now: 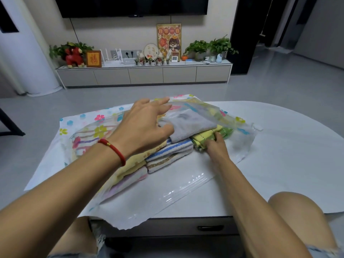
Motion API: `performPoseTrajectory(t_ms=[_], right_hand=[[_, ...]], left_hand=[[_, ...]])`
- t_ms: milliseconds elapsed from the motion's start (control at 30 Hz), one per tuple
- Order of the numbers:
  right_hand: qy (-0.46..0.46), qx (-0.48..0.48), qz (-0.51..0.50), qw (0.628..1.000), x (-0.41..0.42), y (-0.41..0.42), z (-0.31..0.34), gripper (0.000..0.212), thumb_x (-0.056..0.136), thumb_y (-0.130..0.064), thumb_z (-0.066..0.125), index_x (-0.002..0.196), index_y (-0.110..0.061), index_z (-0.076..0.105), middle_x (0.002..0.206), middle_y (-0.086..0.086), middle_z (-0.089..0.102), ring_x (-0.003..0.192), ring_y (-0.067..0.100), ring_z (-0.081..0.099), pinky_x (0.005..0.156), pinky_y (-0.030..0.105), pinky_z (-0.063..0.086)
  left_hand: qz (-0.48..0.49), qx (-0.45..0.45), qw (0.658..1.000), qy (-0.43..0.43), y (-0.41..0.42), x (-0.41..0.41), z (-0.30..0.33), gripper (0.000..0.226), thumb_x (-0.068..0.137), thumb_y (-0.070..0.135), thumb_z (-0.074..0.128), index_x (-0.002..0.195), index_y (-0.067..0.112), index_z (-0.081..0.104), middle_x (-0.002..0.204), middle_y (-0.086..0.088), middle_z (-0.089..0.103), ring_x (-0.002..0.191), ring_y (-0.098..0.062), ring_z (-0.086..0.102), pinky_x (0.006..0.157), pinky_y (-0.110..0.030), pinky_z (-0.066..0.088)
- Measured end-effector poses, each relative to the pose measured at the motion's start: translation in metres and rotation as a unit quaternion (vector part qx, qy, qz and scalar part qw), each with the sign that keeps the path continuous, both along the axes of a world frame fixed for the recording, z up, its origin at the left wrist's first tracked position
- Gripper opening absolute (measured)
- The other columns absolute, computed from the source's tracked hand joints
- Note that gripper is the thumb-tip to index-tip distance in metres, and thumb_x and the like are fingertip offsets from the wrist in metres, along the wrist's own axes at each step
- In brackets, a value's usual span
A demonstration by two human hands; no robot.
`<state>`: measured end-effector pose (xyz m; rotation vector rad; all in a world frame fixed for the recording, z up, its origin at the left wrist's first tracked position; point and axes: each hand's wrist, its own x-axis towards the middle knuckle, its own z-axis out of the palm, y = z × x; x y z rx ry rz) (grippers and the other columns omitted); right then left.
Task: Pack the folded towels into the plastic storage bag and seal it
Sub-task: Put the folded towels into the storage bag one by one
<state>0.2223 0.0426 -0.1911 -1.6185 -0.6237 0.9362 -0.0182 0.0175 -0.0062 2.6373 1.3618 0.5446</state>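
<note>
- Left hand (pixel 143 125) — fingers spread, flat on the grey towel (pixel 188 125).
- Right hand (pixel 216 146) pinches the yellow towel's (pixel 202 139) near edge.
- Towels soft, light; the bag (pixel 167 198) looks slippery — grip folded edges.

Home living room: wall television (pixel 134 6) above media cabinet (pixel 144 75).

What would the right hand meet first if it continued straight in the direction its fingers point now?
The right hand points away from the person into the yellow-green towel, which its fingertips already seem to touch. Behind that lies the plastic storage bag; depth is hard to judge.
</note>
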Motion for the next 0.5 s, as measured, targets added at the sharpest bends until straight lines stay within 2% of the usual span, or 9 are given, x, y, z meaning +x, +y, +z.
performPoseTrajectory(t_ms=[67,100,167,233,300,333,400,433,500], right_hand=[[0.066,0.031,0.030,0.997,0.002,0.010,0.005,0.073,0.085,0.006,0.055,0.153,-0.018,0.044,0.129,0.012,0.065,0.106,0.026,0.066,0.093,0.038,0.060],[0.051,0.035,0.015,0.998,0.002,0.013,0.003,0.068,0.087,0.006,0.054,0.150,-0.018,0.047,0.128,0.013,0.066,0.106,0.026,0.066,0.095,0.039,0.059],[-0.035,0.012,-0.068,0.997,-0.012,0.002,0.004,0.050,0.091,-0.008,0.057,0.140,-0.018,0.053,0.129,0.011,0.067,0.114,0.030,0.065,0.096,0.042,0.055],[-0.113,0.003,-0.139,0.984,-0.046,-0.018,-0.001,0.024,0.092,-0.018,0.058,0.115,-0.022,0.059,0.112,0.004,0.071,0.106,0.030,0.067,0.079,0.031,0.047],[-0.151,0.036,-0.043,0.987,-0.089,-0.025,-0.005,0.016,0.091,-0.016,0.058,0.101,-0.028,0.062,0.099,-0.004,0.070,0.101,0.026,0.068,0.074,0.027,0.046],[-0.166,0.037,0.057,0.984,-0.106,-0.024,-0.006,0.021,0.091,-0.013,0.059,0.107,-0.025,0.065,0.106,-0.001,0.070,0.106,0.025,0.066,0.080,0.027,0.048],[-0.181,0.020,0.203,0.962,-0.120,-0.022,-0.002,0.042,0.091,-0.009,0.059,0.133,-0.013,0.059,0.132,0.010,0.062,0.123,0.027,0.058,0.101,0.032,0.046],[-0.194,0.013,0.219,0.956,-0.119,-0.022,0.003,0.049,0.091,-0.009,0.059,0.140,-0.011,0.054,0.139,0.012,0.058,0.127,0.028,0.056,0.106,0.034,0.044],[-0.256,0.003,0.199,0.946,-0.123,-0.033,0.007,0.041,0.090,-0.015,0.061,0.132,-0.014,0.058,0.132,0.010,0.062,0.120,0.030,0.060,0.100,0.036,0.048]], left_hand=[[-0.015,0.008,0.999,-0.031,-0.005,-0.006,-0.002,0.068,0.071,0.040,0.047,0.138,0.031,0.053,0.151,0.018,0.039,0.138,-0.012,0.029,0.112,-0.024,0.020],[-0.024,0.014,0.999,-0.045,-0.007,-0.010,-0.002,0.066,0.070,0.038,0.047,0.135,0.031,0.056,0.148,0.016,0.044,0.132,-0.005,0.031,0.105,-0.017,0.019],[-0.037,0.015,0.997,-0.061,-0.009,-0.015,0.003,0.063,0.070,0.034,0.051,0.133,0.032,0.058,0.142,0.012,0.053,0.119,0.000,0.038,0.095,-0.015,0.026],[-0.040,0.005,0.996,-0.073,-0.009,-0.018,0.007,0.062,0.069,0.032,0.054,0.131,0.032,0.061,0.140,0.014,0.055,0.117,-0.001,0.047,0.090,-0.011,0.031],[-0.042,-0.008,0.996,-0.082,-0.008,-0.019,0.008,0.061,0.069,0.027,0.057,0.130,0.029,0.062,0.137,0.014,0.056,0.120,0.003,0.044,0.086,0.006,0.024],[-0.041,-0.016,0.996,-0.082,-0.008,-0.020,0.007,0.062,0.068,0.025,0.058,0.130,0.029,0.062,0.137,0.014,0.056,0.120,0.007,0.041,0.084,0.009,0.021],[-0.037,-0.034,0.996,-0.069,-0.011,-0.023,0.001,0.071,0.064,0.027,0.055,0.135,0.031,0.058,0.142,0.014,0.052,0.123,0.007,0.042,0.093,0.002,0.024],[-0.037,-0.044,0.996,-0.061,-0.013,-0.026,-0.002,0.075,0.062,0.029,0.053,0.137,0.032,0.055,0.144,0.015,0.050,0.128,0.005,0.041,0.097,-0.003,0.025],[-0.044,-0.068,0.995,-0.063,-0.014,-0.030,-0.006,0.080,0.061,0.029,0.051,0.141,0.032,0.051,0.148,0.016,0.045,0.133,0.005,0.036,0.099,-0.001,0.021]])
